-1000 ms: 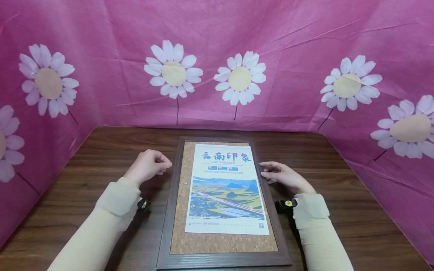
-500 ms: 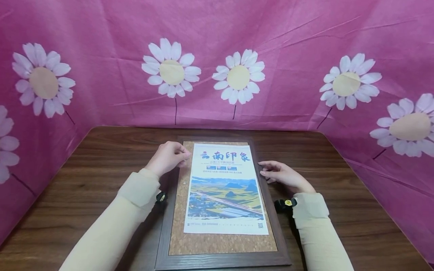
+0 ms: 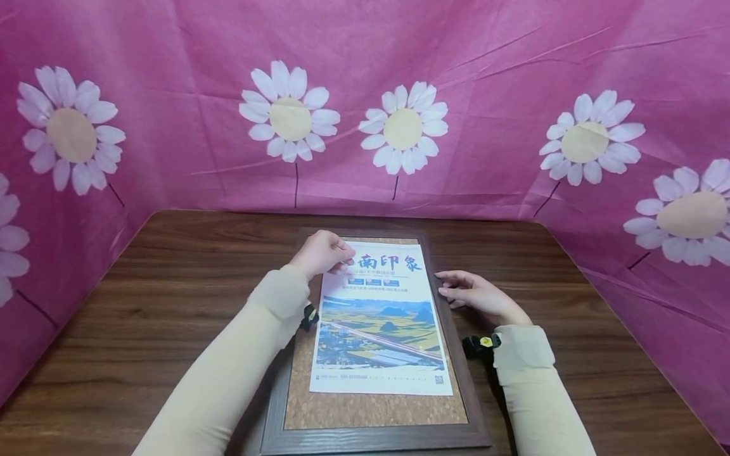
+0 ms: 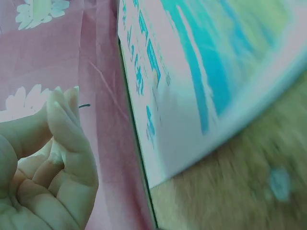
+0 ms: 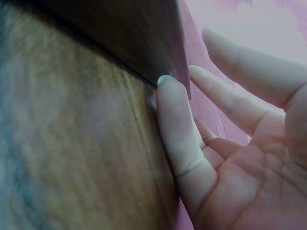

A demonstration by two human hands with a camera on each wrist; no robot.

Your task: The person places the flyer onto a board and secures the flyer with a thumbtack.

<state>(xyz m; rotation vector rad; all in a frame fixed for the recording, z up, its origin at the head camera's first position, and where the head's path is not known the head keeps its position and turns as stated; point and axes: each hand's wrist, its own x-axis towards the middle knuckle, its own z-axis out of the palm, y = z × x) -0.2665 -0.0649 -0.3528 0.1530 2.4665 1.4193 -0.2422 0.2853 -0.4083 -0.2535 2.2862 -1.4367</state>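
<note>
A printed poster [image 3: 379,329] with a landscape and Chinese characters lies on a framed cork board [image 3: 376,411]. My left hand [image 3: 322,254] is over the poster's upper left corner, hiding the first character. In the left wrist view, its thumb and fingertips [image 4: 72,93] come together, the other fingers curled; I cannot tell if something tiny is between them. My right hand [image 3: 479,296] stays at the board's right side, fingers spread and loosely bent, fingertips right at the frame edge. The right wrist view shows one finger [image 5: 175,124] along the frame's side.
The board rests on a dark wood table [image 3: 570,304]. A pink cloth [image 3: 485,57] with white daisies surrounds its back and sides. A small pale spot [image 4: 279,184] shows on the cork left of the poster. Black wrist cameras [image 3: 481,345] hang below the cuffs.
My left hand has moved right from beside the board, across its frame, to above the poster's upper left corner, fingertips still together. The right hand, board and poster have not visibly moved.
</note>
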